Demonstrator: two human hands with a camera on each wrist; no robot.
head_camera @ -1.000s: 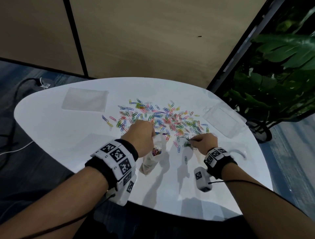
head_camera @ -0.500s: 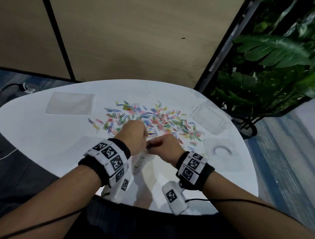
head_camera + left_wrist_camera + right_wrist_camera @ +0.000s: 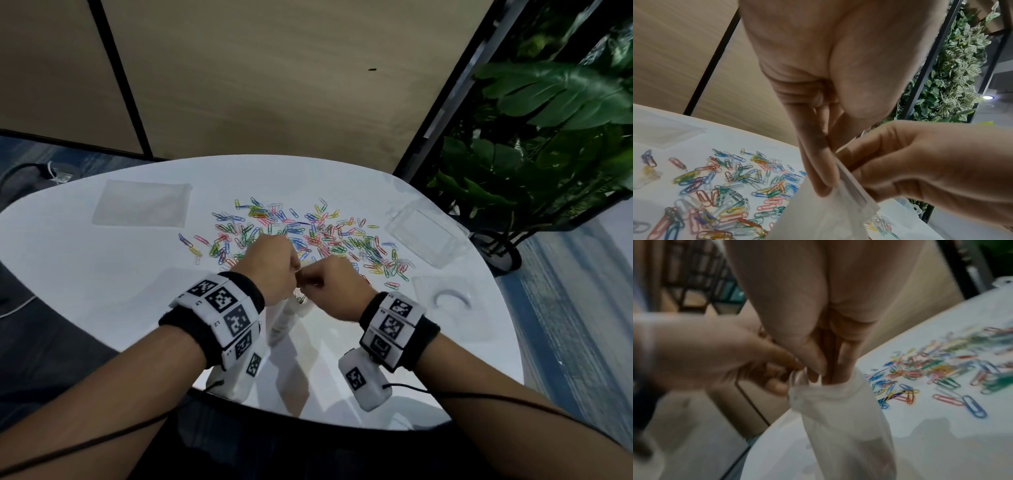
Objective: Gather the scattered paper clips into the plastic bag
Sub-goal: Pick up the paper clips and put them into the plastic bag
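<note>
A: Above the white table [image 3: 102, 274], head view: why do 2 hands meet?
B: Left hand [image 3: 270, 270] pinches the plastic bag [image 3: 291, 313] mouth, holding it open.
A: Wrist views?
B: Right hand [image 3: 818, 345] has bunched fingers in the bag, probably dropping clips; whether any are held, I cannot tell. Paper clips [image 3: 719, 186] lie scattered beyond.

Office: wood partition panels [image 3: 274, 85], white table [image 3: 85, 267], potted plant [image 3: 548, 137].

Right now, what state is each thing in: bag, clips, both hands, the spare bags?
plastic bag: upright, mouth held open
left hand: pinches bag's rim
right hand: fingertips inside bag's mouth
paper clips: mostly scattered on table
spare bag: flat, untouched
</note>
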